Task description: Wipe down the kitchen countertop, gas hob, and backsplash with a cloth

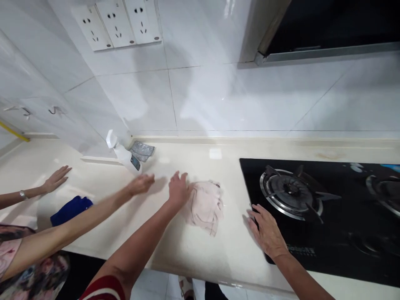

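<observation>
My left hand (179,189) is over the pale counter (193,254), its fingers loosely bent and apart, holding nothing. Right beside it lies a crumpled pale pink cloth (206,206); whether hand and cloth touch, I cannot tell. My right hand (265,231) is at the left edge of the black gas stove (328,237), fingers stretched out and free of any object.
At left, a co-worker's one hand (57,180) lies flat; the other hand (142,184) is near a white spray bottle (126,156). A blue cloth (71,209) and a silvery grey pad (143,151) lie on the counter. A range hood (331,29) overhangs the right.
</observation>
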The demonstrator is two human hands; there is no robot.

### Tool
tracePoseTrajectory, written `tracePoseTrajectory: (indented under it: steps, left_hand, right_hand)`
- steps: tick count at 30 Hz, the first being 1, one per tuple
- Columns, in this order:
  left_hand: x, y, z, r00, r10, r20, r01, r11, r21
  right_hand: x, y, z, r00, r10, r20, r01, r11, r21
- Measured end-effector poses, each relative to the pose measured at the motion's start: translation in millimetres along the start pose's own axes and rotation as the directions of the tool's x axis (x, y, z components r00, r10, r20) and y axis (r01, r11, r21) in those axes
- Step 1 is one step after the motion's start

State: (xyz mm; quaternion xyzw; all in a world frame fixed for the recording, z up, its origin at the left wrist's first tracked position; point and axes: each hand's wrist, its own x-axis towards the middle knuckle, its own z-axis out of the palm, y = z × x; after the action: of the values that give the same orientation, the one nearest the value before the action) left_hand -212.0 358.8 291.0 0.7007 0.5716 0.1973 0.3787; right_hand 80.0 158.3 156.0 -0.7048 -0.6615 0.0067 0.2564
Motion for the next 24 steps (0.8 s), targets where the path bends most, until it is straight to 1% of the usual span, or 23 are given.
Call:
tracePoseTrajectory:
  steps: [1, 2, 3, 4, 5, 6, 7, 9, 11, 13, 16, 18, 19, 21, 24]
  left_hand:
    - [-5.1, -8.4, 5.3, 0.996, 0.057, -0.073, -0.05, 0.995, 0.09]
    - [-12.9, -17.0, 13.0, 0.982, 0.151, -0.111, -0.126, 0.971, 0.204]
    - [-22.4, -25.2, 22.7, 0.958, 0.266, -0.104, -0.219, 0.918, 0.33]
    - [-32.3, -32.6, 34.0, 0.927, 0.372, -0.04, -0.318, 0.84, 0.439]
    - [-40.9, -38.7, 46.2, 0.899, 0.436, 0.045, -0.397, 0.766, 0.505]
    - [-46.9, -42.8, 58.4, 0.882, 0.457, 0.111, -0.44, 0.719, 0.538]
    - [-49.2, -44.5, 69.9, 0.877, 0.456, 0.154, -0.459, 0.695, 0.554]
    - [-39.7, -40.0, 88.8, 0.881, 0.433, 0.192, -0.46, 0.687, 0.562]
    - [-12.9, -26.0, 101.0, 0.888, 0.409, 0.209, -0.452, 0.697, 0.556]
    - [23.5, -7.4, 107.3, 0.901, 0.374, 0.219, -0.431, 0.715, 0.55]
    - [70.8, 12.8, 107.5, 0.924, 0.309, 0.226, -0.383, 0.747, 0.543]
    - [85.3, 12.9, 101.1, 0.926, 0.317, 0.204, -0.376, 0.749, 0.545]
    - [86.6, 8.5, 95.6, 0.924, 0.338, 0.178, -0.378, 0.741, 0.555]
    - [79.2, -7.2, 79.3, 0.92, 0.374, 0.114, -0.366, 0.72, 0.589]
    - [52.3, -39.5, 44.4, 0.935, 0.353, 0.027, -0.288, 0.715, 0.636]
  right_hand:
    - [0.3, -0.9, -0.2, 1.0, 0.0, 0.006, 0.0, 1.0, -0.009]
    - [0.5, -1.8, -0.3, 1.0, 0.001, 0.012, -0.001, 1.0, -0.017]
    - [0.8, -2.6, -0.5, 1.0, 0.005, 0.019, -0.004, 1.0, -0.023]
    - [1.0, -3.4, -0.8, 1.0, 0.011, 0.024, -0.011, 1.0, -0.028]
    - [1.3, -4.2, -1.0, 0.999, 0.018, 0.029, -0.017, 0.999, -0.032]
    - [1.5, -4.8, -1.1, 0.999, 0.023, 0.03, -0.022, 0.999, -0.036]
    - [1.7, -5.3, -1.3, 0.999, 0.022, 0.029, -0.021, 0.999, -0.04]
    - [1.9, -5.7, -1.3, 1.0, 0.008, 0.018, -0.007, 0.999, -0.051]
    - [1.9, -5.3, -1.3, 1.0, -0.013, 0.002, 0.014, 0.998, -0.064]
    - [1.8, -4.2, -1.2, 0.999, -0.03, -0.009, 0.03, 0.997, -0.074]
    - [1.7, -2.1, -1.6, 0.999, -0.038, -0.009, 0.037, 0.996, -0.082]
    - [1.9, -0.9, -2.3, 0.999, -0.035, -0.008, 0.034, 0.996, -0.086]
    - [2.0, -0.5, -2.7, 0.999, -0.035, -0.007, 0.034, 0.996, -0.088]
    - [2.3, 0.0, -3.3, 0.999, -0.038, -0.007, 0.038, 0.995, -0.091]
    - [2.2, 0.7, -3.1, 0.999, -0.039, -0.006, 0.039, 0.995, -0.091]
